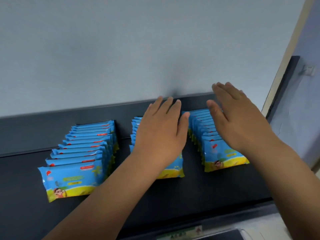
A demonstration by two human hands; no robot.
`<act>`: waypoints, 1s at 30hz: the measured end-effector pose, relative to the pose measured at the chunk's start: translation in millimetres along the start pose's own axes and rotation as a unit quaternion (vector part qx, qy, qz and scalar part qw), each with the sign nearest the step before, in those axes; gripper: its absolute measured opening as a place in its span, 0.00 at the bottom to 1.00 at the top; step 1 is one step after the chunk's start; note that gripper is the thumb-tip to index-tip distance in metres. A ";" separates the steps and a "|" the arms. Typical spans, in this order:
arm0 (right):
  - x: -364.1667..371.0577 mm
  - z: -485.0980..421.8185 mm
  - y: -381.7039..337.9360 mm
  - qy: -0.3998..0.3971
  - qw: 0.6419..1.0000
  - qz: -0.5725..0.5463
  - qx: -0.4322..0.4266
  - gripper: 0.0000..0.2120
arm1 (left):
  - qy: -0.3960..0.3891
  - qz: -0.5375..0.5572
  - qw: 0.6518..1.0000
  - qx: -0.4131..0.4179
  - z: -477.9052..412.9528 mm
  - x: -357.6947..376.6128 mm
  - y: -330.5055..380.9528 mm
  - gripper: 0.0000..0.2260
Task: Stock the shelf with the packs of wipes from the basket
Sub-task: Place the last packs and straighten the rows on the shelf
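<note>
Three rows of blue and yellow packs of wipes stand upright on the dark shelf (26, 196). The left row (78, 163) is uncovered. My left hand (161, 132) is flat with straight fingers over the middle row (171, 170) and hides most of it. My right hand (239, 118) is flat with straight fingers over the right row (223, 155). Whether either palm touches the packs is unclear. Neither hand holds anything. The basket is not in view.
A pale blue-grey wall (138, 49) rises behind the shelf. The shelf's back ledge (52, 122) runs along it. The shelf's front edge carries a label strip (180, 234). A wall corner and a socket (309, 70) are at the right.
</note>
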State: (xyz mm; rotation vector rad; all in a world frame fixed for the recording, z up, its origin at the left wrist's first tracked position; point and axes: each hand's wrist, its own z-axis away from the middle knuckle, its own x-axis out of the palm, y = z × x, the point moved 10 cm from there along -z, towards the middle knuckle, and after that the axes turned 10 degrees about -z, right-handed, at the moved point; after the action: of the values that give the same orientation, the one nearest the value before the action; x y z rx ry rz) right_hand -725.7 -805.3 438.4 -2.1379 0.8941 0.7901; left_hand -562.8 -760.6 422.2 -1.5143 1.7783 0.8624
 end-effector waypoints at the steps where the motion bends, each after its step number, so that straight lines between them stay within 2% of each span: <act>1: -9.0 0.4 11.1 0.003 1.000 -0.012 0.005 0.32 | 0.013 0.040 0.999 -0.008 -3.3 -1.6 12.1 0.26; 6: -41.5 7.1 68.0 0.008 0.996 -0.078 0.038 0.28 | 0.049 0.135 0.988 -0.052 -19.5 1.2 62.4 0.23; 8: -46.6 11.0 93.0 0.019 0.985 -0.156 0.065 0.26 | 0.056 0.217 0.970 -0.095 -20.8 10.2 73.1 0.21; 9: -43.7 12.2 108.7 0.023 0.970 -0.222 0.100 0.24 | 0.062 0.278 0.950 -0.128 -18.3 16.5 76.6 0.21; 10: -36.5 13.4 124.5 0.024 0.942 -0.299 0.150 0.23 | 0.072 0.343 0.921 -0.167 -14.4 24.4 79.4 0.20; 11: -23.3 17.4 141.3 0.019 0.900 -0.383 0.208 0.22 | 0.083 0.402 0.887 -0.210 -8.5 33.6 81.7 0.20; 12: -10.0 25.4 153.1 0.000 0.856 -0.458 0.240 0.23 | 0.092 0.450 0.852 -0.252 -1.7 45.8 83.0 0.20; 14: 17.0 37.6 171.2 -0.028 0.797 -0.538 0.271 0.24 | 0.100 0.508 0.789 -0.330 13.2 72.8 82.3 0.19; 15: 29.3 38.3 177.8 -0.032 0.776 -0.560 0.287 0.24 | 0.103 0.520 0.768 -0.359 20.0 83.8 81.1 0.19; 18: 54.1 41.0 179.7 -0.050 0.723 -0.587 0.362 0.14 | 0.095 0.499 0.743 -0.435 36.8 106.9 74.3 0.20; 19: 57.0 42.3 176.2 -0.056 0.707 -0.600 0.370 0.14 | 0.085 0.496 0.728 -0.466 42.6 116.0 70.6 0.19; 22: 74.2 42.6 173.0 -0.070 0.644 -0.656 0.388 0.18 | 0.049 0.536 0.651 -0.535 51.9 143.9 66.4 0.15; 24: 83.6 43.7 159.6 -0.089 0.600 -0.691 0.394 0.23 | 0.036 0.559 0.625 -0.544 51.5 155.0 67.4 0.15; 26: 93.6 45.6 159.0 -0.087 0.593 -0.690 0.406 0.26 | 0.027 0.553 0.632 -0.542 47.6 156.1 71.3 0.15; 30: 99.0 42.5 161.7 -0.076 0.606 -0.682 0.402 0.25 | 0.035 0.562 0.622 -0.545 45.1 160.8 78.1 0.19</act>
State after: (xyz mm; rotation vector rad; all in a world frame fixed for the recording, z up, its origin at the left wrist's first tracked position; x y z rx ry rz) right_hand -804.1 -894.4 284.5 -1.2427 -0.5559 -0.2678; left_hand -658.7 -806.1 271.4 -0.6583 2.3150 2.9393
